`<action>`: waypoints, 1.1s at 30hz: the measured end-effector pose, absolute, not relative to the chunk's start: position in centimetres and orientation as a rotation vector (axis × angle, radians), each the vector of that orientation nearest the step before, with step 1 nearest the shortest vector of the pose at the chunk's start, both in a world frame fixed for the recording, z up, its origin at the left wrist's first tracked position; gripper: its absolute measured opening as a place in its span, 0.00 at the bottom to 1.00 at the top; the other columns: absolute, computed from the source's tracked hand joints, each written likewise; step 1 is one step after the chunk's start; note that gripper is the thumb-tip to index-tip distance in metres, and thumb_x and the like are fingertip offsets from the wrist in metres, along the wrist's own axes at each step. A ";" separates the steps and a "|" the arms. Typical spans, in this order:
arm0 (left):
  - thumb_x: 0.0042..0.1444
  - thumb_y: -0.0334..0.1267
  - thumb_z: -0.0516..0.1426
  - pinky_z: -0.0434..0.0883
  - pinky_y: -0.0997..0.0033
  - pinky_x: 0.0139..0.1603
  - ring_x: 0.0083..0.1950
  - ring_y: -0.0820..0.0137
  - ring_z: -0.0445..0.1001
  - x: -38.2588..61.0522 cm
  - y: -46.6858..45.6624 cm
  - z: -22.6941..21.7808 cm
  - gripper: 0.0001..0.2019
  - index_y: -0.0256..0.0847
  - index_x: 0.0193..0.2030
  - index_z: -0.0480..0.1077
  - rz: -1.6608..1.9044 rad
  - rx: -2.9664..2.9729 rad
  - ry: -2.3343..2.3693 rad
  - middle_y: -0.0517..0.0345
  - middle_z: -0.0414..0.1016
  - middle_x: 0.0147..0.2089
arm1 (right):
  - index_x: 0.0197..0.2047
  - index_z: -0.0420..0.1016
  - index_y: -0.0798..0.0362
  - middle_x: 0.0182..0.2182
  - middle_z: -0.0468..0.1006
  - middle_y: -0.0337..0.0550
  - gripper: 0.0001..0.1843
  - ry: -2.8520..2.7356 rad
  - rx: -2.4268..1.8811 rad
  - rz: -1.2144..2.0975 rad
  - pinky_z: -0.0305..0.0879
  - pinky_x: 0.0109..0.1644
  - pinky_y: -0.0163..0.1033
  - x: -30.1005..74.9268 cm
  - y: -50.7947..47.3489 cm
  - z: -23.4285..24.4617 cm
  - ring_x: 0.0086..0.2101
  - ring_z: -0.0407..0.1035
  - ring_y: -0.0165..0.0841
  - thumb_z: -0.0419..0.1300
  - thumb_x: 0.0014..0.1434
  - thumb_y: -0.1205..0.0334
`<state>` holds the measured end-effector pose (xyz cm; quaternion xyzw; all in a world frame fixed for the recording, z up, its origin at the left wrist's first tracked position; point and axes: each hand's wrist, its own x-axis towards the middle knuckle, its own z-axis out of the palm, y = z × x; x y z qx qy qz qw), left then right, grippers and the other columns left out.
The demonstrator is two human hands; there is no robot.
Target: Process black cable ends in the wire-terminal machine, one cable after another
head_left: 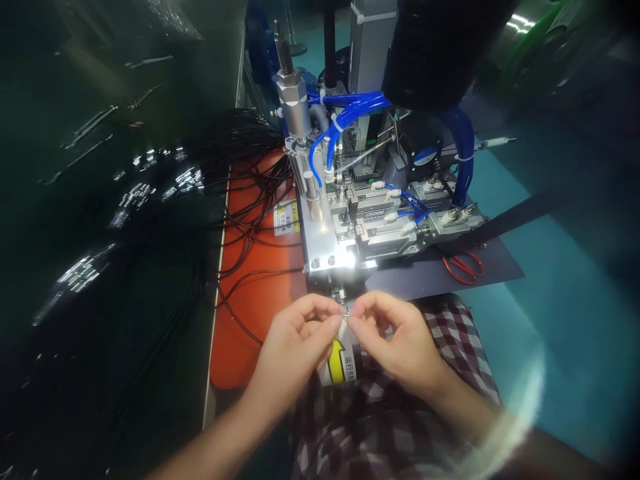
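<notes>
My left hand [305, 337] and my right hand [393, 337] meet fingertip to fingertip just in front of the machine [330, 247]. Both are closed in a pinch around a tiny shiny piece between them, too small to name. Right behind the fingertips, a small metal fitting [343, 293] sticks out from the machine's front edge. Below the fingers hangs a white label with a yellow arrow [337, 363], partly covered by my left hand.
Black cables [255, 180] run across the orange surface [250, 313] at left. Blue air tubes [355, 107] arch over the metal cylinders. Red-handled scissors [463, 267] lie on a dark sheet at right. Checkered cloth [390, 427] lies below my hands.
</notes>
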<state>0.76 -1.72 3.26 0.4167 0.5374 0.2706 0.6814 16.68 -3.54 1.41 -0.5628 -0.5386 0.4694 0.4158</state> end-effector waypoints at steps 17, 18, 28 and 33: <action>0.59 0.40 0.56 0.52 0.81 0.19 0.16 0.81 0.54 0.8 -1.8 3.4 0.06 0.40 0.36 0.65 0.628 0.928 1.141 0.71 0.57 0.15 | 0.28 0.66 0.54 0.19 0.59 0.31 0.08 -1.164 -1.376 1.478 0.53 0.25 0.32 16.3 -2.7 2.2 0.21 0.53 0.25 0.58 0.57 0.61; 0.59 0.40 0.56 0.51 0.80 0.19 0.17 0.81 0.52 0.7 -1.8 3.4 0.06 0.40 0.36 0.65 0.624 0.925 1.140 0.71 0.56 0.14 | 0.28 0.66 0.54 0.19 0.59 0.31 0.09 -1.150 -1.371 1.500 0.53 0.25 0.32 16.3 -2.8 2.2 0.21 0.53 0.25 0.58 0.57 0.60; 0.60 0.43 0.56 0.47 0.77 0.20 0.18 0.80 0.47 0.8 -2.1 3.1 0.10 0.41 0.33 0.63 0.670 0.832 1.167 0.72 0.51 0.15 | 0.30 0.65 0.52 0.22 0.61 0.32 0.07 -1.270 -1.344 1.399 0.55 0.28 0.33 16.2 -3.3 1.3 0.24 0.56 0.27 0.56 0.60 0.64; 0.61 0.42 0.55 0.47 0.76 0.21 0.18 0.80 0.47 0.5 -1.8 3.2 0.10 0.39 0.32 0.64 0.624 0.828 1.095 0.71 0.52 0.15 | 0.29 0.65 0.52 0.21 0.61 0.31 0.07 -1.234 -1.338 1.436 0.55 0.27 0.31 16.3 -3.0 1.5 0.23 0.55 0.26 0.56 0.60 0.64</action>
